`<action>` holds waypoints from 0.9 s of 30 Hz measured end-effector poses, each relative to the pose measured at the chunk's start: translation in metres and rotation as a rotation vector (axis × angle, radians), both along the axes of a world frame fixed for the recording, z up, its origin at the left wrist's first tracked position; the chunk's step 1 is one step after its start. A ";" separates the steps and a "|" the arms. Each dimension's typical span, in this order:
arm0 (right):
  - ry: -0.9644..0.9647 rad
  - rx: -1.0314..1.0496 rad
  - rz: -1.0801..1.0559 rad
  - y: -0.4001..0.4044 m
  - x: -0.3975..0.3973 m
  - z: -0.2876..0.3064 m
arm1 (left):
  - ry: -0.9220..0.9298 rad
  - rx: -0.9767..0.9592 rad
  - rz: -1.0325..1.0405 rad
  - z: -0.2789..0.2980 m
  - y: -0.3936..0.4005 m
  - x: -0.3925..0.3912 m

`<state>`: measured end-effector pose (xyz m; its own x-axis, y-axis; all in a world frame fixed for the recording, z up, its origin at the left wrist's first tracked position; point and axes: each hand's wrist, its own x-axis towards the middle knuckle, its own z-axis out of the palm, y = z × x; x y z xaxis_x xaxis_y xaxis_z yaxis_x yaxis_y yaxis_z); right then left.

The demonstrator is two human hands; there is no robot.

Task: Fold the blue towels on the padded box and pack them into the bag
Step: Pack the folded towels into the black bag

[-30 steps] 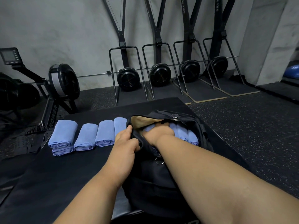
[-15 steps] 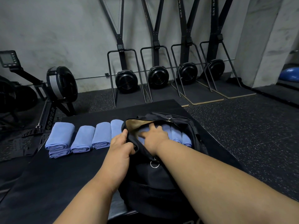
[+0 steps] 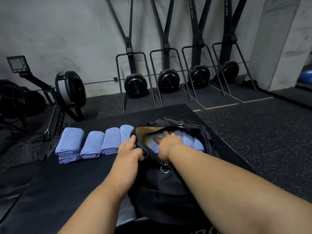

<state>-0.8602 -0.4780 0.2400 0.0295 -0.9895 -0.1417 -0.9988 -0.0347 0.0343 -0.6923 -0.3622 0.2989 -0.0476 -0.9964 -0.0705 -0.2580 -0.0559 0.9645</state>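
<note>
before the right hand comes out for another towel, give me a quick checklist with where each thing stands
1. Bag mouth held open: ok, left hand grips the rim.
2. Right hand free to withdraw: ok, fingers flat on the packed towels, holding nothing.
3. Packed towels lying neatly: ok, side by side.
4. Towels on the padded box folded: ok, folded towels in a row.
5. Room left in the bag: cannot tell.

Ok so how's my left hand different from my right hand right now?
The left hand curls round the black bag's opening edge and grips it; the right hand lies with straight fingers on the blue towels inside. The left stays outside the bag, at its rim; the right reaches into it. Both work at the bag's mouth.
</note>
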 end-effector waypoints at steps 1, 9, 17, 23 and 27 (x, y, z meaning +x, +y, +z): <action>-0.008 0.007 0.010 0.002 0.000 0.001 | -0.003 0.004 -0.004 0.000 0.001 0.000; -0.179 -0.073 -0.020 0.036 -0.010 0.017 | -0.024 0.046 -0.034 0.001 0.011 0.006; -0.338 -0.133 -0.113 0.084 -0.030 0.025 | 0.011 0.028 -0.007 -0.002 0.042 0.015; -0.415 -0.170 -0.137 0.112 -0.025 0.029 | 0.001 -0.033 0.042 -0.014 0.063 0.037; -0.454 -0.165 -0.121 0.131 -0.018 0.032 | -0.092 -0.011 0.080 -0.022 0.075 0.052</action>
